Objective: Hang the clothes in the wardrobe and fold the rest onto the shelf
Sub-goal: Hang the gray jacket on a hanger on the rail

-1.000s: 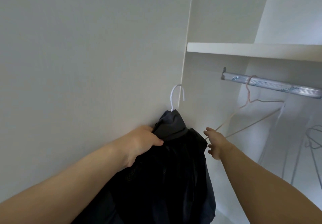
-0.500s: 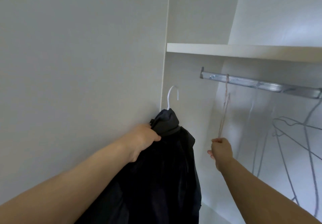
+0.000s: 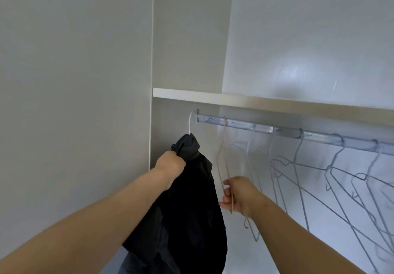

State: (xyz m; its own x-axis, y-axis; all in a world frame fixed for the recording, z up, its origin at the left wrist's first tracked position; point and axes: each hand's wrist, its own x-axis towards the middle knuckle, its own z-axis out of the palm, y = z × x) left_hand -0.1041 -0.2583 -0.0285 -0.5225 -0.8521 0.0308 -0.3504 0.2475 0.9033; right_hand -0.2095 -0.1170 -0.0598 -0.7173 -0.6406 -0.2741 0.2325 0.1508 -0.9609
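A black jacket (image 3: 191, 205) hangs on a white hanger whose hook (image 3: 190, 122) is at the left end of the metal rail (image 3: 283, 132), level with the rail's bracket. My left hand (image 3: 170, 165) grips the jacket by its collar just under the hook. My right hand (image 3: 236, 195) pinches the lower part of an empty pink wire hanger (image 3: 222, 156) that hangs on the rail just right of the jacket.
Several empty grey wire hangers (image 3: 332, 177) hang along the rail to the right, some tilted. A white shelf (image 3: 266, 101) runs just above the rail. The wardrobe's side panel (image 3: 183, 39) stands close on the left of the jacket.
My left hand has lifted the jacket so the white hook now reaches the rail's left end. My right hand still holds the pink hanger, now hanging straight down. The view tilted upward.
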